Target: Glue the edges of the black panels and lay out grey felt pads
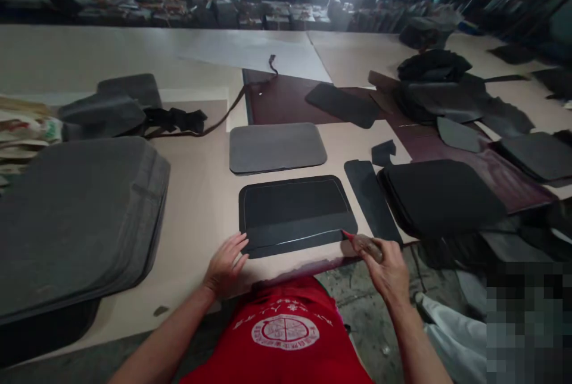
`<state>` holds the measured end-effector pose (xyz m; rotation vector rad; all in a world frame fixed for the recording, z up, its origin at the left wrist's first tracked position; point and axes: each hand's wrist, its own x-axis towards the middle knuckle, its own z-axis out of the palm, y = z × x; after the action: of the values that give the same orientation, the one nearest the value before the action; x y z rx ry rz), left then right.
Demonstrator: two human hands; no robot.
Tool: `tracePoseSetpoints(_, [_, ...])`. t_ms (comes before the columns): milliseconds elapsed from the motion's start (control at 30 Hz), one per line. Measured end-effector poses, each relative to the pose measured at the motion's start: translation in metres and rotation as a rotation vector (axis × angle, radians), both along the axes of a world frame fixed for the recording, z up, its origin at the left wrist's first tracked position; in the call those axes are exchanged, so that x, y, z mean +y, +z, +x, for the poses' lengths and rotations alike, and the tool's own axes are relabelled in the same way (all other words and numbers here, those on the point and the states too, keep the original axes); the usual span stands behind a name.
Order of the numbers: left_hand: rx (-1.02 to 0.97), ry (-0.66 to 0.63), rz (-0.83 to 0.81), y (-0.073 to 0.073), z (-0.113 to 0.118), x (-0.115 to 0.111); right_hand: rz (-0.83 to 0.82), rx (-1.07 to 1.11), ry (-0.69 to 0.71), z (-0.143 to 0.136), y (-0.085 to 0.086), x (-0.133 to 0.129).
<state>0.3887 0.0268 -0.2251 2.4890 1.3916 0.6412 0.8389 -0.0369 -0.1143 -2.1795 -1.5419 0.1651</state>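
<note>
One flat black panel with round corners (295, 202), close to the front edge of the pale tan table (196, 193)

Five bare fingers of the left hand (226, 265) are a little spread. Some fingertips touch the panel at its front left corner. The right hand (386, 271) is closed on a brown tool with a red tip (370, 248). The tip touches the panel near its front right corner, at the end of a thin pale line (295, 238). More thin lines run near the panel's other sides.

Only a thin bit of table shows between the panel and the table's front edge. Behind the panel, across a small gap, lies a gray piece with round corners (277, 147). On the right, a long dark strip (373, 199) lies near the panel, and a black pile of round-cornered pieces (442, 196) is just past it. On the left there is more room: a wide bare patch of table goes over to a big, thick gray stack (75, 211). A small dark scrap (161, 311) sits near the front edge there.

The red cloth garment (286, 300) has a white round badge (285, 331) with a ring of letters and a bent row of white writing above it. The writing is too blurry to read.
</note>
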Motion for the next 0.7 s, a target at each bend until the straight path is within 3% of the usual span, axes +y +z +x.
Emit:
tracePoseSetpoints(267, [0.005,-0.016,-0.003,0.000,-0.001,0.002,0.085,-0.044,-0.087,0.027,-0.003,0.004])
tracePoseSetpoints(467, [0.015,-0.024,0.008,-0.001,-0.001,0.002,0.131,0.136,-0.268,0.032,-0.004,0.001])
tracePoseSetpoints(567, [0.019,-0.019,0.009,0.002,0.000,0.001,0.222,0.405,-0.493,0.034,-0.007,0.001])
tracePoseSetpoints(633, [0.027,-0.020,0.009,0.005,0.001,0.001,0.349,0.737,-0.685,0.035,-0.011,0.006])
tracePoseSetpoints(700, [0.032,-0.003,-0.002,0.007,0.001,-0.001,0.488,1.133,-0.784,0.036,-0.016,0.014])
